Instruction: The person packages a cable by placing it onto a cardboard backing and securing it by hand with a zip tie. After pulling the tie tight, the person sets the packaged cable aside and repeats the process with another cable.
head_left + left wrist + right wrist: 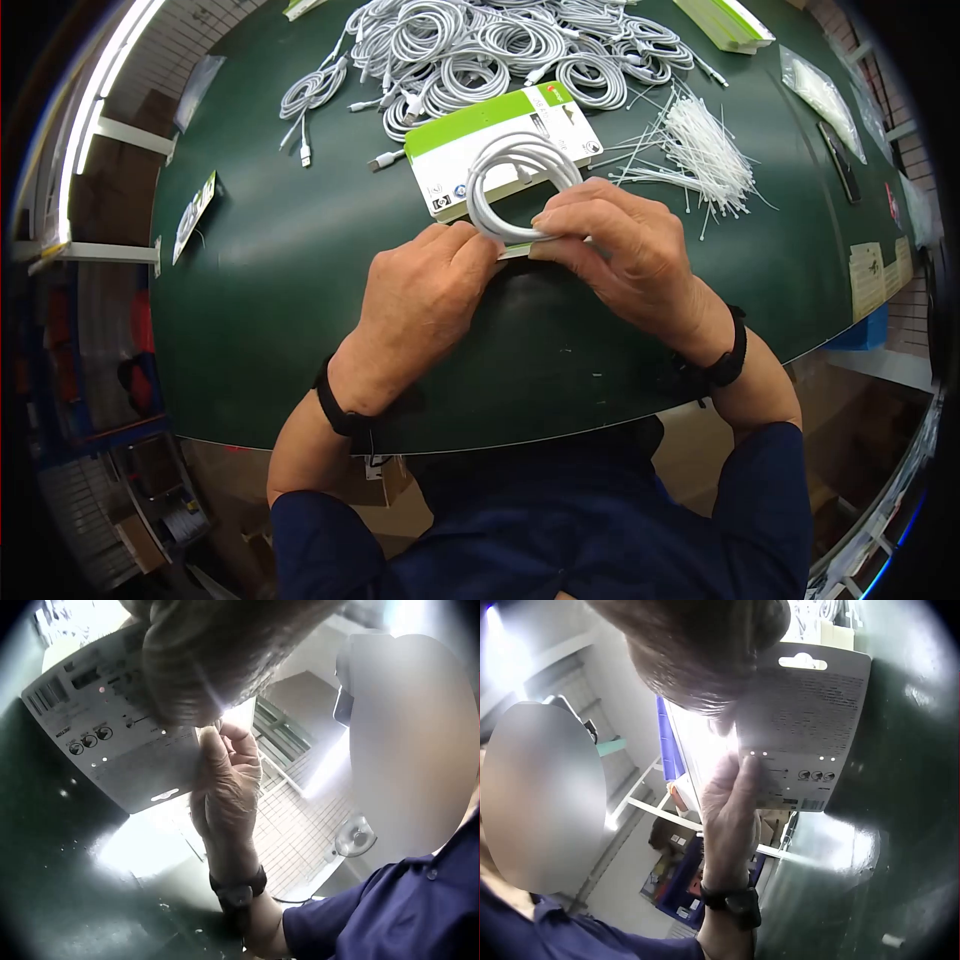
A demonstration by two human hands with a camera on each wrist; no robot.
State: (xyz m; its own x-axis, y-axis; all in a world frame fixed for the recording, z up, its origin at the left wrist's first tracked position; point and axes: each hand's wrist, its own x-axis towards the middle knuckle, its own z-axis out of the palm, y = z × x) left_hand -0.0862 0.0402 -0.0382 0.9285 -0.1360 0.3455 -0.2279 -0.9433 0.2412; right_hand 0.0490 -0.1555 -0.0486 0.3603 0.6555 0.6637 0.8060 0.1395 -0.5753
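Observation:
A coil of white cable [478, 190] stands up between both hands, over the table's front middle. My right hand [640, 255] pinches the lower right of the coil between thumb and fingers. My left hand [425, 285] grips at the lower left of the coil, on a packaging card [515, 252] that shows almost edge-on under the cable. In the right wrist view the printed back of the card [802, 712] shows, with a hang hole and small punched holes. The left wrist view shows this card [142, 769] too, with the near hand blurred over it.
Behind the coil lies a stack of green-and-white cards [480, 125]. A heap of coiled white cables [450, 40] covers the back. White cable ties [710, 150] lie in a pile at right, near a bag [825, 100] and a phone [840, 160]. Another card [195, 215] is at left.

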